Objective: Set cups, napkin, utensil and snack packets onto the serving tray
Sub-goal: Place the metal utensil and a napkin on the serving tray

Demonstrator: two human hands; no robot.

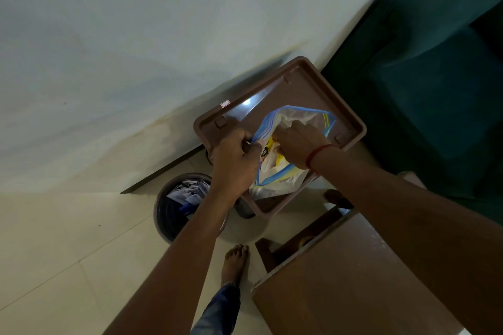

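Beyond the waste bin (179, 204), the left hand (234, 155) pinches the zip bag (275, 185) at its mouth; the right hand (296, 144) reaches inside, grip hidden. The bag lies on the serving tray (272, 95): light, soft, probably slippery, best held by its stiffer zip strip

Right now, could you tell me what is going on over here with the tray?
A person is working with both bare hands at a clear zip bag that lies on the brown serving tray. The left hand grips the bag's blue-edged mouth, while the right hand reaches into the opening; whether it holds anything inside is hidden. A yellow packet shows through the plastic. No cup, napkin or utensil is set out on the visible part of the tray yet.
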